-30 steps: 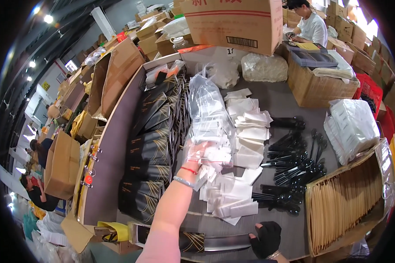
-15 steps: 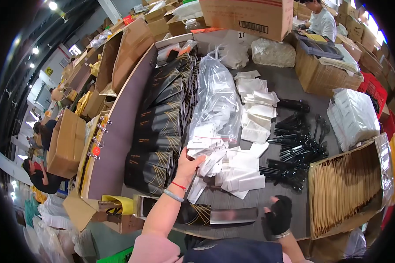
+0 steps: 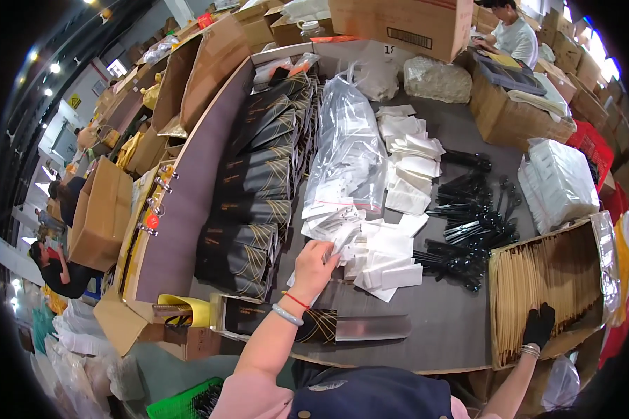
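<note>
My left hand point(image 3: 316, 262) reaches over the front of the grey table point(image 3: 440, 328) and pinches the near edge of a loose heap of small white packets point(image 3: 377, 255). Just behind the heap lies a clear plastic bag point(image 3: 346, 153) with more packets in it. My right hand point(image 3: 538, 325), in a black glove, rests on top of upright brown envelopes point(image 3: 538, 279) packed in a cardboard box at the right front; its grip is hidden. A long black box with gold lines point(image 3: 286, 327) lies under my left forearm at the table's front edge.
Rows of black gold-lined boxes point(image 3: 258, 174) fill the table's left side. Black combs point(image 3: 468, 230) lie right of the packets, stacked white packets point(image 3: 409, 153) behind them. Cardboard boxes point(image 3: 405, 21) and a seated person point(image 3: 514, 31) are at the back. Two people point(image 3: 56, 230) work at far left.
My left hand has come down from holding a bunch of packets in the air to the heap on the table. My right hand has moved right, from the black box to the envelopes.
</note>
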A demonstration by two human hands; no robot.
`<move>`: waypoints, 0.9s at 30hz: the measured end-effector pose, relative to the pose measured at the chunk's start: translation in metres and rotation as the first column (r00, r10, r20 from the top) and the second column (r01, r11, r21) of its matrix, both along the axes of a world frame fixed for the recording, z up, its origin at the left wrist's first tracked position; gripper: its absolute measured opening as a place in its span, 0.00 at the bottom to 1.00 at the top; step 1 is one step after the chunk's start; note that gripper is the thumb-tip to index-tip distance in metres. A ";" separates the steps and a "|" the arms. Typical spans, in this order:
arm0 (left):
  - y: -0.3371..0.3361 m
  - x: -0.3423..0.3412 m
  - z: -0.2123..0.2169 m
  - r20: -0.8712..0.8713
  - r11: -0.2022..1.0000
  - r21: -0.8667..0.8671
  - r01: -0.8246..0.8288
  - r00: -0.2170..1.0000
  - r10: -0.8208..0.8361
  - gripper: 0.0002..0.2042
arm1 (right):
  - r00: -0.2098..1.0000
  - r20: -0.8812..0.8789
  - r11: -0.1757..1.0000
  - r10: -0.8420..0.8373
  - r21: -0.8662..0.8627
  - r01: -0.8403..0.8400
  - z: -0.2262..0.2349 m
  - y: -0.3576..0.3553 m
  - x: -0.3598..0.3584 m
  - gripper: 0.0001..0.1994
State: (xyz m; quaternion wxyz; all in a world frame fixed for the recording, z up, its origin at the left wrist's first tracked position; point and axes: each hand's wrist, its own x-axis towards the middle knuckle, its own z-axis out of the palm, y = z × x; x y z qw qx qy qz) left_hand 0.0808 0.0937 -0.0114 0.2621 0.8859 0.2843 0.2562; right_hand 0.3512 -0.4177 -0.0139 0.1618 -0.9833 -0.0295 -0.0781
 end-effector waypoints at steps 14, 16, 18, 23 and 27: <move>-0.017 -0.023 0.023 0.148 0.971 0.115 -0.211 0.970 0.193 0.03 | 0.933 0.345 0.991 -0.100 -0.047 0.123 -0.028 -0.030 0.021 0.17; -0.049 -0.007 0.028 0.162 0.999 0.047 -0.026 0.987 0.018 0.03 | 0.929 0.358 0.976 -0.095 0.217 0.016 -0.020 -0.014 0.011 0.16; -0.081 0.005 0.019 0.186 0.976 -0.069 0.206 0.964 -0.190 0.04 | 0.985 0.170 0.707 0.034 0.693 -0.144 0.016 0.058 -0.026 0.11; -0.101 0.044 -0.012 0.048 0.953 0.120 0.278 0.957 -0.286 0.09 | 0.933 -0.285 0.595 0.220 0.797 0.103 0.006 0.169 -0.139 0.09; -0.101 0.048 -0.010 -0.143 0.949 0.156 0.275 0.957 -0.254 0.15 | 0.898 -0.169 0.639 0.406 0.755 -0.147 -0.030 0.166 -0.119 0.08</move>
